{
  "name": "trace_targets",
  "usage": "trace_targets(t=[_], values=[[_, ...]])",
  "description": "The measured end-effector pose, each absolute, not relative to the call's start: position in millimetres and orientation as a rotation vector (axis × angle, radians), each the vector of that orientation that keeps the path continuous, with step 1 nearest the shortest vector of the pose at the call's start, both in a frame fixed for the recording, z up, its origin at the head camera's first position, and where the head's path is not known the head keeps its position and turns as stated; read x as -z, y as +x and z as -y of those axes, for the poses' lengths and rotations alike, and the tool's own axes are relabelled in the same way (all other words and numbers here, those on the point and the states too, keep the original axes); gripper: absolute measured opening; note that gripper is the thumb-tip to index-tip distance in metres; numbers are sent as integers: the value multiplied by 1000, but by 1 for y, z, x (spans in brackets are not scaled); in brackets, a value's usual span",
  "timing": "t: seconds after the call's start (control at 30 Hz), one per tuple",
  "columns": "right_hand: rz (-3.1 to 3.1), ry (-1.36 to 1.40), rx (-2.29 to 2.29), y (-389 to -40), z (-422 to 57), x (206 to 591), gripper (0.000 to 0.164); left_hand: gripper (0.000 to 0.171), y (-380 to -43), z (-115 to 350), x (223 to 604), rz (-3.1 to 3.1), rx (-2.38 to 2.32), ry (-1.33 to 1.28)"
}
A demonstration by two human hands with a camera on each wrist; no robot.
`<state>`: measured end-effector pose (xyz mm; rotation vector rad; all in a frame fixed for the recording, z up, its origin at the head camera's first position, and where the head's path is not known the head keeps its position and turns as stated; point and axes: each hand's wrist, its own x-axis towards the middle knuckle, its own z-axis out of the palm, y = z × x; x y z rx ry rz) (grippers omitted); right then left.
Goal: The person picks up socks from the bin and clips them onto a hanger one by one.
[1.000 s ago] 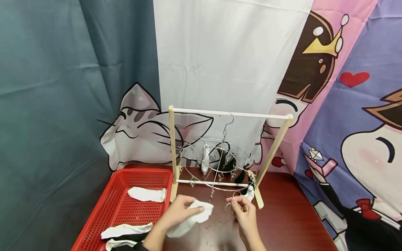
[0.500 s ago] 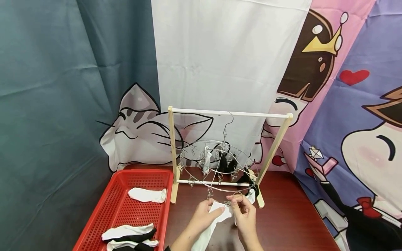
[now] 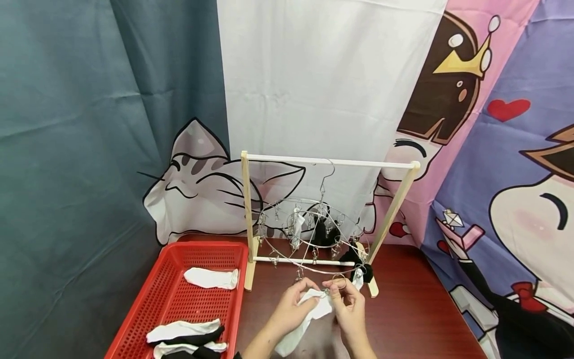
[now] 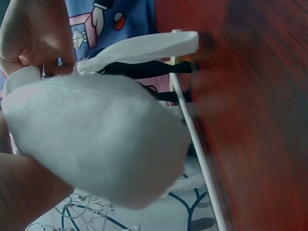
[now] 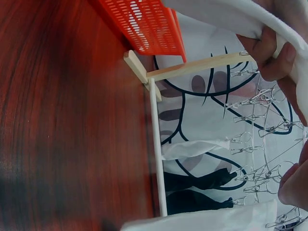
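My left hand [image 3: 291,308] grips a white sock [image 3: 292,339] by its opening, between thumb and fingers. Close beside it, my right hand [image 3: 351,311] pinches a small metal clip [image 3: 327,291] on the near side of the round wire hanger [image 3: 309,271]. The sock's edge is right at the clip, and my fingertips partly hide that spot. In the left wrist view the white sock [image 4: 101,139] hangs large in front of the lens. From the right wrist, the left hand's fingers [image 5: 272,67] show curled over the sock cloth.
The hanger hooks onto a wooden rack's white bar [image 3: 287,160]. A white sock [image 3: 297,229], black socks [image 3: 320,232] and further socks at the right hang from its clips. A red basket [image 3: 242,294] at left holds several white and black socks.
My left hand has moved right, bringing the white sock from beside the basket up to the clip in my right hand. The right hand has stayed nearly in place.
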<state>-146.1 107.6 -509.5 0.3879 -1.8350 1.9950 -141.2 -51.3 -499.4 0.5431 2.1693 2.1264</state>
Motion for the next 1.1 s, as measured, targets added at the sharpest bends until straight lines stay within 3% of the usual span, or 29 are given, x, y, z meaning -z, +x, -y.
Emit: trace_targets(t=[0.27,0.5,0.7,0.9,1.1], values=[[2031,274,-2048,-145,-111,508,19,20,-138,48,495,-2499,-2063,708],[1959,275,-2109,-144,-119,515,23,9,-154,63,465,-3339,-1974,1202],[1924,171,-2021,-143,-133,520,18,30,-183,117,468,-3730,-1363,876],[1922,33,-1816,-145,-146,524,15,20,-183,134,487,-3668,-1094,919],[1895,8,-1509,-150,-150,530,42,19,-171,111,495,-3552,-1233,890]])
